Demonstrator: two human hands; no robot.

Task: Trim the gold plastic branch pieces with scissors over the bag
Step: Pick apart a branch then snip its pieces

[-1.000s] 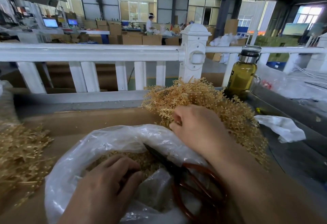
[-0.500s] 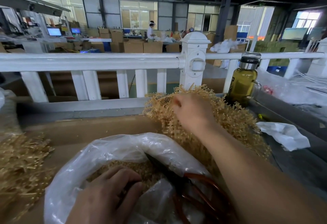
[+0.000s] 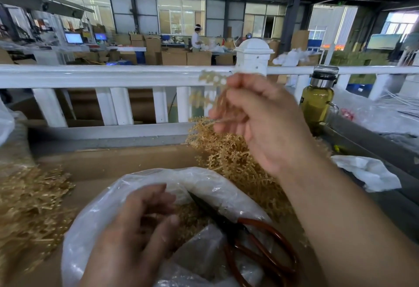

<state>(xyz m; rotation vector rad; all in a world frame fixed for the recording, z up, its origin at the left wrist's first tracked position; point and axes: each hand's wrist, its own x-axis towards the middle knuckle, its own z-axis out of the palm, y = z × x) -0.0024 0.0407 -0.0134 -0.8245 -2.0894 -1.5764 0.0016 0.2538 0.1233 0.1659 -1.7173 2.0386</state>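
Note:
My right hand (image 3: 260,125) is raised above the heap of gold plastic branches (image 3: 229,157) and pinches one blurred gold branch piece (image 3: 213,91) by its stem. My left hand (image 3: 136,234) hovers over the mouth of the clear plastic bag (image 3: 95,214) with fingers loosely curled and nothing in it. Gold trimmings (image 3: 190,218) lie inside the bag. The scissors (image 3: 247,232), with dark blades and red-brown loop handles, rest on the bag's right rim, untouched by either hand.
A second heap of gold pieces (image 3: 29,202) lies at the left on the cardboard surface (image 3: 118,162). A white railing (image 3: 113,75) runs across behind. A glass bottle of yellow liquid (image 3: 317,103) stands at the right, near a crumpled white bag (image 3: 367,171).
My right hand has lifted off the heap towards me with one branch piece pinched in it. My left hand has opened slightly above the bag. The scissors have not moved.

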